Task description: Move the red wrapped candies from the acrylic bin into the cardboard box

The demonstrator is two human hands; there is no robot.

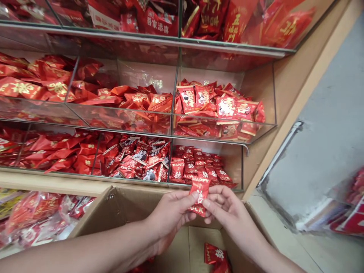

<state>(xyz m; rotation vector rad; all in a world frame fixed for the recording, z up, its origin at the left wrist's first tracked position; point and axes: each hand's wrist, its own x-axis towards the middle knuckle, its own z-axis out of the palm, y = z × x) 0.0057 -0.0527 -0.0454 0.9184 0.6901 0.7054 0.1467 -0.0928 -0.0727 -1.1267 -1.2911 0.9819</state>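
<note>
A red sweet packet [200,195] printed with "HAPPY" and "LUCK" is pinched upright above an open cardboard box [119,208]. My left hand [170,216] holds its left side between thumb and fingers. My right hand [224,207] grips its right side the same way. Both hands are over the box's near opening, and the packet's lower end hangs just below my fingers. Inside the box lie a few similar red packets [215,254], partly hidden by the box wall and my right wrist.
Behind the box stand tiers of clear acrylic bins [119,113] filled with red packets, with a matching bin of HAPPY packets [199,167] directly ahead. Plastic bags of red goods [36,216] lie at the left. A wooden cabinet side [284,110] and grey wall lie at the right.
</note>
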